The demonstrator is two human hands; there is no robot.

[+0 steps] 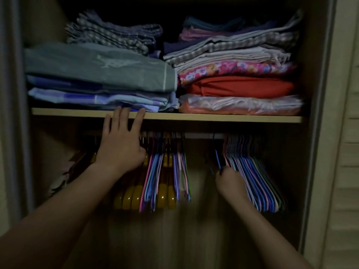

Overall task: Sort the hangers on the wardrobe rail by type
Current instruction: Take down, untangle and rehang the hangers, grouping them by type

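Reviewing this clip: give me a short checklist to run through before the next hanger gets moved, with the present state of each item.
1. Right hand has a hanger: ok, it pinches a thin blue hanger beside the right-hand bunch of thin hangers.
2. That hanger's hook sits on the rail: cannot tell, too dark.
3. Left hand steadies the mixed bunch: ok, fingers spread, palm against the hanger necks.
4. Mixed bunch sorted: not ok, yellow wooden hangers hang between thin coloured ones.
5. Free gap on the rail between the bunches: ok.
6. Folded linen clear of the hands: ok, on the shelf above.
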